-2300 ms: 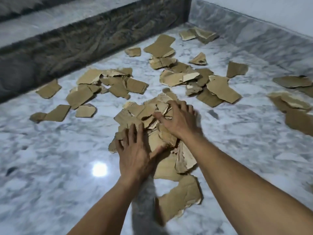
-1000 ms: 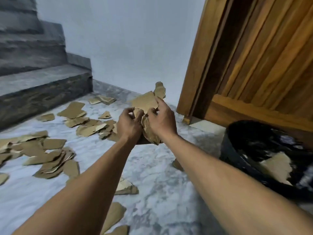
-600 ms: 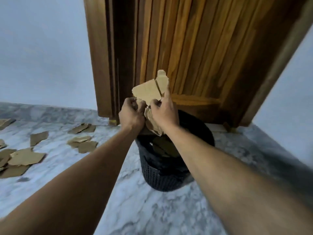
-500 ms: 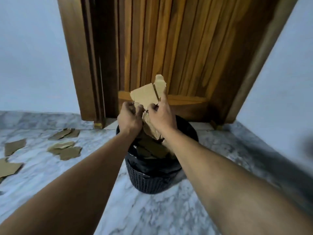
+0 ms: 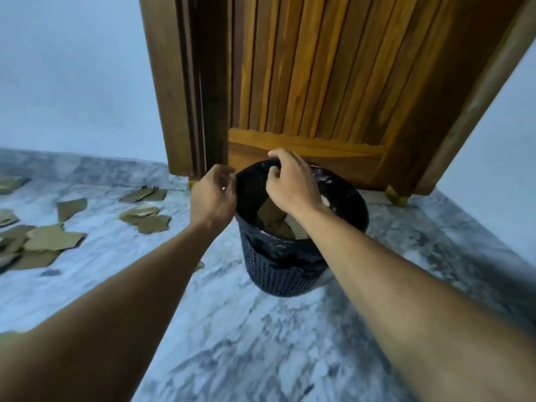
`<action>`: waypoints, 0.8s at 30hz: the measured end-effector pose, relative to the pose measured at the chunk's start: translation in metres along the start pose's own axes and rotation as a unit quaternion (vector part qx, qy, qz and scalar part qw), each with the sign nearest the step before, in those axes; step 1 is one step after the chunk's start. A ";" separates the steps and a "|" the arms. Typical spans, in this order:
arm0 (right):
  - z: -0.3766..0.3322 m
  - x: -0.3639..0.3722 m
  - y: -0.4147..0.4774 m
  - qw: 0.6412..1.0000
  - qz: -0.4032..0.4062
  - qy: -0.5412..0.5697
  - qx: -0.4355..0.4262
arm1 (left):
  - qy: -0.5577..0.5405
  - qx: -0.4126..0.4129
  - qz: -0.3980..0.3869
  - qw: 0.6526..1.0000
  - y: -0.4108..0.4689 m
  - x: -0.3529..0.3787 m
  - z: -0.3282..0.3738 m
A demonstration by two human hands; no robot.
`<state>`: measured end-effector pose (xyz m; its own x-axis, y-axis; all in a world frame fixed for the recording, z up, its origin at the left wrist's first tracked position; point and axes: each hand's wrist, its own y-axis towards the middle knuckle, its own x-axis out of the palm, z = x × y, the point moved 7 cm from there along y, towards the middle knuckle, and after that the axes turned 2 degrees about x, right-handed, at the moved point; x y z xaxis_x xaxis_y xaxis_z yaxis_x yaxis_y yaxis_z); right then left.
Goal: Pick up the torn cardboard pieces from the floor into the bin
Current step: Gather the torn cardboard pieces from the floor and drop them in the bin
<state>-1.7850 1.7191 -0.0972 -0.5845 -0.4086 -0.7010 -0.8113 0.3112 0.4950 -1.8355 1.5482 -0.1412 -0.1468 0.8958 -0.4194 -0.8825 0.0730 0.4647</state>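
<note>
Hands empty over the bin, more to collect

Your left hand (image 5: 213, 195) and right hand (image 5: 290, 184) hang loosely curled above the black bin (image 5: 278, 274), gripping nothing. Cardboard (image 5: 272, 219) lies inside it. Further left, many torn pieces (image 5: 52, 239) litter the floor (image 5: 232, 329), so plenty remains.

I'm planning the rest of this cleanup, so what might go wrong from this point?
The cardboard inside the bin lies loose and crosswise, so it may fill before the floor pieces are all in. The left hand and right hand hover empty by the rim; a knock might tip it. Pieces on the polished floor may slip underfoot.
</note>
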 end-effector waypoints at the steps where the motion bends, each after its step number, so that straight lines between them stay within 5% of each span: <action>1: -0.018 0.006 -0.001 1.000 0.008 0.007 -0.020 | 0.008 -0.006 0.015 1.000 -0.006 -0.017 -0.013; 8: -0.128 0.131 -0.040 0.981 -0.115 0.053 -0.144 | 0.193 -0.146 0.011 0.970 -0.124 -0.150 -0.175; 14: -0.089 0.281 -0.110 0.943 -0.333 0.001 -0.001 | 0.339 -0.302 -0.131 0.881 -0.283 -0.200 -0.277; 17: -0.050 0.333 -0.133 0.907 -0.411 -0.067 0.066 | 0.385 -0.333 -0.141 0.849 -0.311 -0.208 -0.304; 21: -0.022 0.383 -0.138 0.889 -0.437 -0.058 0.125 | 0.414 -0.333 -0.101 0.842 -0.274 -0.212 -0.333; 24: -0.013 0.413 -0.121 0.908 -0.391 -0.111 0.106 | 0.409 -0.318 -0.080 0.851 -0.231 -0.216 -0.364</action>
<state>-1.9286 1.5010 -0.4402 0.2050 -0.4000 -0.8933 -0.9418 0.1679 -0.2913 -1.7625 1.1786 -0.4420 -0.0346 0.2720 -0.9617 -0.9458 -0.3199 -0.0564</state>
